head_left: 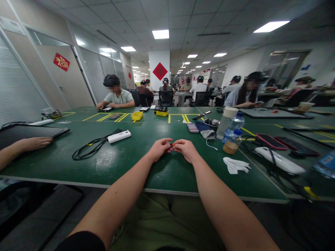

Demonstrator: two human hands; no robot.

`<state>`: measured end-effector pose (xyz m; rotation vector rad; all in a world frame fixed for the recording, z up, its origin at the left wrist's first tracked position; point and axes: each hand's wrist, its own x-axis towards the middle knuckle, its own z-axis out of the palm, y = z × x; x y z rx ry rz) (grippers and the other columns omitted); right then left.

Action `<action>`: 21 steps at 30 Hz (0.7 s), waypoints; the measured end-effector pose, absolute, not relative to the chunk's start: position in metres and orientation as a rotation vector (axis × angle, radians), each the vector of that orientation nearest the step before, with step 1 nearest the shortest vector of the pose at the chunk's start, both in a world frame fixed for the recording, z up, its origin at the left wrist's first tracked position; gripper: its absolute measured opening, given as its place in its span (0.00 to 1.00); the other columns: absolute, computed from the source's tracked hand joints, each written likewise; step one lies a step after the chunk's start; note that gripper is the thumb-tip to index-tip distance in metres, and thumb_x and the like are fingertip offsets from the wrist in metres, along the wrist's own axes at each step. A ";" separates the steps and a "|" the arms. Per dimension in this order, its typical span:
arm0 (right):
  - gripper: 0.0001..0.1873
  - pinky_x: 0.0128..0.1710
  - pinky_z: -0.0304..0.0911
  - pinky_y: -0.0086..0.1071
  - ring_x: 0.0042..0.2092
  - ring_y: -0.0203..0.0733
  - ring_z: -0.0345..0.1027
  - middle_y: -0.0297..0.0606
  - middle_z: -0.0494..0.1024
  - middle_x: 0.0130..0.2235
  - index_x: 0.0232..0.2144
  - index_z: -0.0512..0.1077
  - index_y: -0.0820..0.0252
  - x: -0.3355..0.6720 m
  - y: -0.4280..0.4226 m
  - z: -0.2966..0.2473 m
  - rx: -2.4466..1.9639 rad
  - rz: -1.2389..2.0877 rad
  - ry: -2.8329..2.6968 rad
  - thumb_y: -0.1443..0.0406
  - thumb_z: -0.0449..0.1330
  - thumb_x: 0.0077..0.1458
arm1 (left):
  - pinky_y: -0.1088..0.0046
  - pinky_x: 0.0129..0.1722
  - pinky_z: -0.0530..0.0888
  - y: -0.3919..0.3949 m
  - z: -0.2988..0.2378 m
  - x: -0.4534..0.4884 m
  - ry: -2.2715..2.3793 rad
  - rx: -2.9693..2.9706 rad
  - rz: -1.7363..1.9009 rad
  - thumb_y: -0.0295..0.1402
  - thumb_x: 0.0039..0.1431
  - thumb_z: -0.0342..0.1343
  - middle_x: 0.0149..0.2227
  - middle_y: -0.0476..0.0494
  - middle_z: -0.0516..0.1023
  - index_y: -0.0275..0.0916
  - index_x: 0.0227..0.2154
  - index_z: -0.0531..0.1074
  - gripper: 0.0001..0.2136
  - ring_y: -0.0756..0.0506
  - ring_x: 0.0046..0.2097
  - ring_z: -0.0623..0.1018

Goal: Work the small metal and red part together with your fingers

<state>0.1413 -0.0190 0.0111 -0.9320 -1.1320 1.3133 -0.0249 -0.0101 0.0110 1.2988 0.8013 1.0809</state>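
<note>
Both my hands meet over the green table [136,157], close in front of me. My left hand [159,150] pinches a small dark piece [171,144] between thumb and fingers. In my right hand [186,149] the fingertips are closed on a small orange-red piece [174,145]. The two pieces are side by side and seem to touch; I cannot tell whether they are joined. Fingers hide most of both, and they are too small to name.
Left lies a white power bank [119,136] with a black cable [87,148]. To the right are a crumpled tissue [235,165], bottles [232,141], a metal bowl [213,125] and phones [272,142]. Yellow trays [137,115] stand farther back. Another person's hand [35,143] rests at far left.
</note>
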 end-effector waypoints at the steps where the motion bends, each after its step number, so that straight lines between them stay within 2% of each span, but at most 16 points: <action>1: 0.07 0.30 0.71 0.26 0.28 0.35 0.74 0.36 0.78 0.25 0.26 0.74 0.63 0.141 -0.019 0.011 -0.929 1.315 -1.132 0.73 0.66 0.39 | 0.76 0.32 0.74 -0.009 0.010 -0.025 0.809 1.290 1.081 0.23 0.52 0.59 0.32 0.42 0.78 0.33 0.45 0.73 0.15 0.50 0.31 0.78; 7: 0.04 0.33 0.71 0.28 0.29 0.36 0.75 0.38 0.79 0.26 0.26 0.75 0.64 0.142 -0.019 0.011 -0.908 1.342 -1.123 0.72 0.64 0.43 | 0.74 0.34 0.76 -0.005 0.007 -0.024 0.843 1.235 1.096 0.23 0.54 0.58 0.31 0.41 0.79 0.32 0.37 0.75 0.07 0.50 0.30 0.78; 14: 0.05 0.35 0.73 0.31 0.31 0.38 0.75 0.40 0.79 0.26 0.25 0.76 0.64 0.142 -0.019 0.012 -0.906 1.362 -1.107 0.74 0.60 0.44 | 0.73 0.37 0.76 -0.005 0.008 -0.025 0.818 1.240 1.098 0.23 0.51 0.59 0.34 0.40 0.80 0.33 0.38 0.76 0.10 0.50 0.32 0.79; 21: 0.05 0.34 0.73 0.29 0.31 0.38 0.76 0.40 0.80 0.29 0.25 0.75 0.63 0.142 -0.022 0.015 -0.909 1.359 -1.112 0.74 0.63 0.42 | 0.73 0.36 0.75 -0.007 0.008 -0.026 0.785 1.267 1.098 0.22 0.49 0.61 0.35 0.40 0.80 0.33 0.38 0.76 0.11 0.50 0.32 0.78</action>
